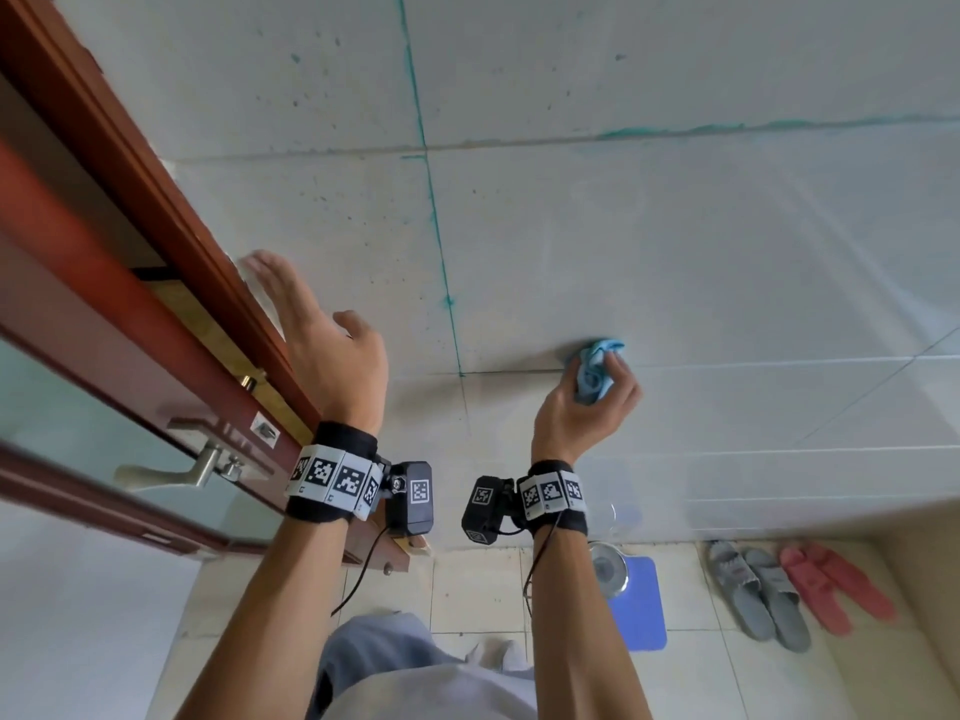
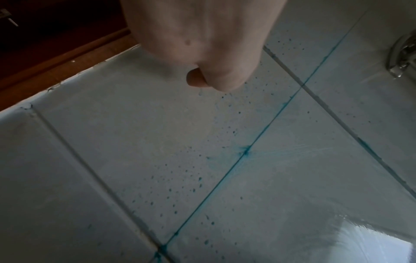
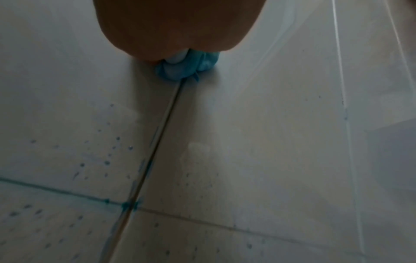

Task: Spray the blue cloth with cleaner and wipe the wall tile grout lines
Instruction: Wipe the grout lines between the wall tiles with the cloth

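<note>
bunched blue cloth (image 1: 595, 368) pressed on horizontal grout line (image 1: 727, 363)

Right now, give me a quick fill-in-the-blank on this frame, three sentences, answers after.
1. The blue cloth is bunched in the person's ____ hand.
2. The cloth presses on a ____ grout line of the wall.
3. The left hand holds ____, its fingers spread near the door frame.

Answers: right; horizontal; nothing

Door frame (image 1: 156, 200) left of wall (image 1: 675, 226); slippers (image 1: 763, 595) on floor (image 1: 478, 589) below.
</note>
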Demonstrator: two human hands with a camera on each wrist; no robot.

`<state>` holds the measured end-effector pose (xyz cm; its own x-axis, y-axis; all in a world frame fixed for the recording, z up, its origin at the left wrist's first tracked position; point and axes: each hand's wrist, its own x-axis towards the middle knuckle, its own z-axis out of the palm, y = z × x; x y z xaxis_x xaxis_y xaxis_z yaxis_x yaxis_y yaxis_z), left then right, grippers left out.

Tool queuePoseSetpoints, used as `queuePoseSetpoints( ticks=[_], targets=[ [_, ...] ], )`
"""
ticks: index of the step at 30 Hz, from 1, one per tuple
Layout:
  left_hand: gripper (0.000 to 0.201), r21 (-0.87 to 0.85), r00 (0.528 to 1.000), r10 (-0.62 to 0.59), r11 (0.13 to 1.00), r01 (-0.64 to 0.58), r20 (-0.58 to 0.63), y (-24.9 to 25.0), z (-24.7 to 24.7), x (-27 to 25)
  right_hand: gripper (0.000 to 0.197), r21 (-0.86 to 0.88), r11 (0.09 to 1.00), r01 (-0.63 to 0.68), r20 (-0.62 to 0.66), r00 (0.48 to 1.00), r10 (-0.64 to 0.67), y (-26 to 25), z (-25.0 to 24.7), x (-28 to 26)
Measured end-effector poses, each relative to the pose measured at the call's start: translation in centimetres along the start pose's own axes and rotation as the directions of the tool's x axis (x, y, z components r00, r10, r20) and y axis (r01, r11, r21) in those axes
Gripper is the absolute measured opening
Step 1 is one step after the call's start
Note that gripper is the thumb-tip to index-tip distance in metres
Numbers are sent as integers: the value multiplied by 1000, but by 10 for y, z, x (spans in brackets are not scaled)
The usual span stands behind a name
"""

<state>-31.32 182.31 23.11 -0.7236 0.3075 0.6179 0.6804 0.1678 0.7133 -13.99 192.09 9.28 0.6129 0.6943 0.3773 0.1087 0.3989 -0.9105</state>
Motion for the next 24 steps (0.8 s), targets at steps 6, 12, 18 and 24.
queuePoseSetpoints(
  ticks=[6, 12, 18, 24],
  targets=[
    [88, -18, 998, 1, 1000, 0, 58, -25, 2, -3, 27, 24, 998, -56, -89, 994, 58, -19, 14, -9],
    [87, 46, 984, 107, 992, -114, 140, -44, -10, -1, 41, -6, 1000, -25, 134, 991, 26, -44, 46, -90],
    [86, 52, 946, 224, 969, -243, 236, -60, -29, 7, 40, -83, 996, 44, 373, 928, -10, -30, 44, -148],
    [87, 53, 892, 309, 937, -344, 329, -79, -40, 13, 32, 190, 826, -530, -142, 818, 558, 21, 21, -138]
  ],
)
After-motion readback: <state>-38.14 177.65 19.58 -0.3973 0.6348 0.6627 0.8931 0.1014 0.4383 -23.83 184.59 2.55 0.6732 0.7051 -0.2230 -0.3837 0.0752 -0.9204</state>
